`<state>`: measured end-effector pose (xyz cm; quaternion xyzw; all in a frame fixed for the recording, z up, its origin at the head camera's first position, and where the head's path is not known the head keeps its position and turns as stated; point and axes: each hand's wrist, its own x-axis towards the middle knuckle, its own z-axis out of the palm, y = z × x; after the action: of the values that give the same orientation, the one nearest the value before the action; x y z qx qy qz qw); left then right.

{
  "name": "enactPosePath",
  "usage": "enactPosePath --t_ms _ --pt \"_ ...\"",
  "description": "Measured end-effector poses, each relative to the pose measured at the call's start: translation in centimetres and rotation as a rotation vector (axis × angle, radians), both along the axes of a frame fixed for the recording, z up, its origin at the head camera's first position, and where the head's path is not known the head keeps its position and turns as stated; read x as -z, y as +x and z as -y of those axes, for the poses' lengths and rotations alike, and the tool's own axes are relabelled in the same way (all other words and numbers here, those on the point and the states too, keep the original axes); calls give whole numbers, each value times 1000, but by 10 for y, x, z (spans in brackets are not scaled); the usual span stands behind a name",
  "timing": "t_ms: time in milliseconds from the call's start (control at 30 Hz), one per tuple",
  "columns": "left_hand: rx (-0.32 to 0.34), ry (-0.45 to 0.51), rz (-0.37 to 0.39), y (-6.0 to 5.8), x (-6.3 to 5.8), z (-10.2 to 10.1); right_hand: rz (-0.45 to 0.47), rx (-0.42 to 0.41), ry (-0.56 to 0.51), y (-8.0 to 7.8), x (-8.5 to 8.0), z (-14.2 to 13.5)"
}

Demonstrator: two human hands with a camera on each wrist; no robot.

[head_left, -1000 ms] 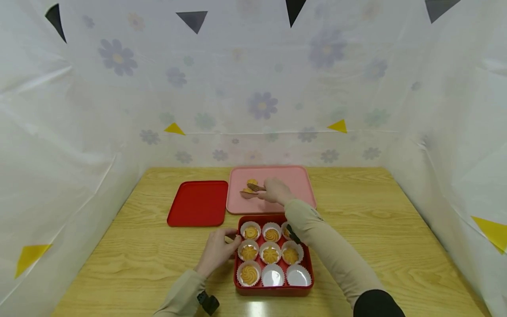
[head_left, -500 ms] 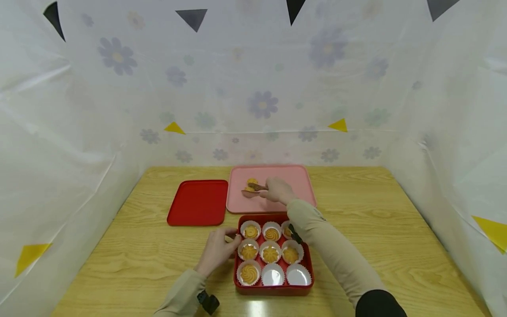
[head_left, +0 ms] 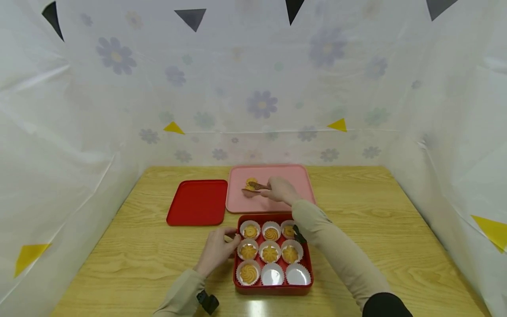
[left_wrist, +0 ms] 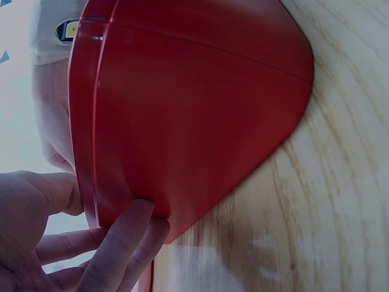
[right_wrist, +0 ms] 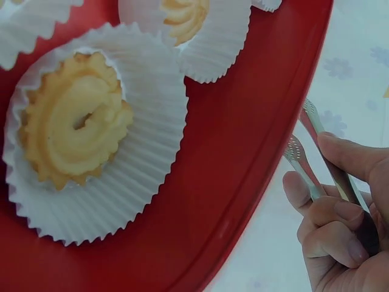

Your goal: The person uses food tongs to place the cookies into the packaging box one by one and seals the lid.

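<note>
The right hand (head_left: 282, 190) wraps its grip round slim metal tongs (head_left: 259, 186), their tips apart at the golden piped cookies (head_left: 251, 181) on the pink rectangular tray (head_left: 295, 177). The left hand (head_left: 219, 246), its grip loosely spread, touches the outer wall of the red rectangular box (head_left: 273, 290) on the wood-grain desk (head_left: 356, 198); seven of its white fluted paper cups (head_left: 272, 274) hold cookies.

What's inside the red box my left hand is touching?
Nine white paper cups: seven hold cookies, two in the near row are empty. The right sleeve covers the far right corner of the box, and the floor under each cup is hidden.
</note>
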<state>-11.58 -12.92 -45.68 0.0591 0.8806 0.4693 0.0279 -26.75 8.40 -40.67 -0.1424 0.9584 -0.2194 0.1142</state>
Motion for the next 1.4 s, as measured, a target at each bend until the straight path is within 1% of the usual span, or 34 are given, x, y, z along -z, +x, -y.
enactPosePath --t_ms 233,500,700,833,933,1033,1167,1400 --pt "2 -13 -3 0 -1 1 -7 -32 -51 5 -3 -4" --pt "-14 -32 -27 1 -1 1 -18 -66 -121 16 -13 -13" --pt "-16 -40 -22 1 0 1 -21 -100 -135 25 -17 -23" --pt "-16 -32 -12 1 0 1 -26 -107 -144 32 -17 -32" --pt "-19 -40 -18 0 0 1 -34 -120 -161 37 -18 -39" --pt "-20 -50 -30 0 0 1 -45 -152 -178 44 -17 -45" --pt "-18 -40 -20 0 0 2 -68 -193 -205 51 -15 -53" --pt "-24 -64 -44 0 1 1 -98 -231 -276 66 -12 -74"
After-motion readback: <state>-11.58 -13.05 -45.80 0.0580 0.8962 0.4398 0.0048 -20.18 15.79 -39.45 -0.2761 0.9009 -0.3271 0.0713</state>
